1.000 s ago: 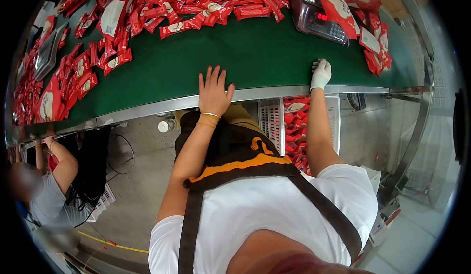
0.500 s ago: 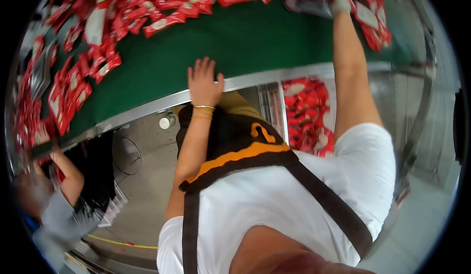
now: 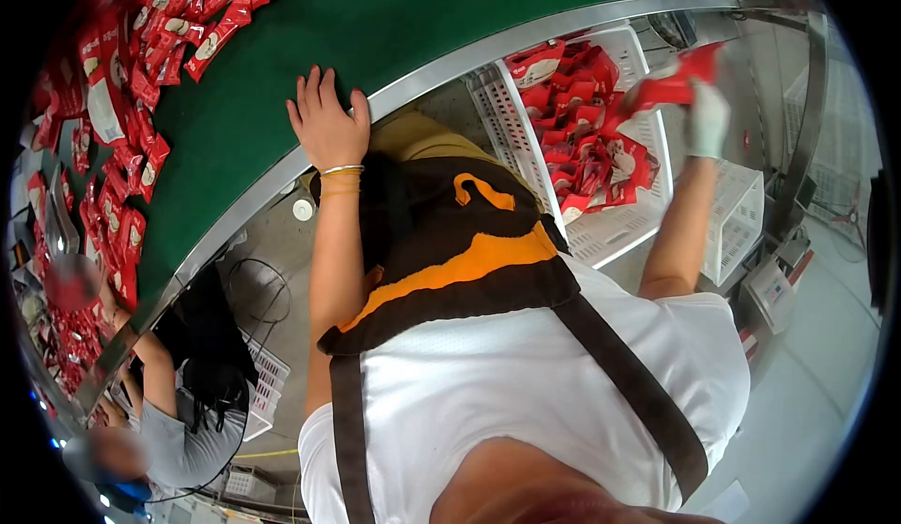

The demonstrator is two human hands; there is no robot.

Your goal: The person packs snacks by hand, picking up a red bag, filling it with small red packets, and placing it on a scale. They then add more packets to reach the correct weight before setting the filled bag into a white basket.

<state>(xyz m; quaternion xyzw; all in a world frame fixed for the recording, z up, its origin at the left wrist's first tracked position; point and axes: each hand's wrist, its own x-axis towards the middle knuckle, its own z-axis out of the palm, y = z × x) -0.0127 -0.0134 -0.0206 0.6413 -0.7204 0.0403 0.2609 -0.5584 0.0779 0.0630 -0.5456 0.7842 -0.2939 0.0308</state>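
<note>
My left hand (image 3: 328,122) lies flat on the green table (image 3: 375,31) by its metal edge, fingers spread, with nothing in it. In a pale glove, my right hand (image 3: 708,121) grips a red packet (image 3: 668,85), blurred by motion. The packet is above the right side of a white plastic crate (image 3: 627,227). Inside the crate lie many red packets (image 3: 577,102), standing and stacked in rows. The fingertips of my right hand are partly hidden by the packet.
Loose red packets (image 3: 178,31) are heaped at the table's left. A co-worker in a grey shirt (image 3: 197,444) reaches over the table at lower left. A second white crate (image 3: 737,224) stands right of the full one. A white cup-like object (image 3: 302,209) is below the table edge.
My right hand has come from the scale at the table's far side, bringing the red packet down to the crate. The view has swung right; my left hand still rests on the table.
</note>
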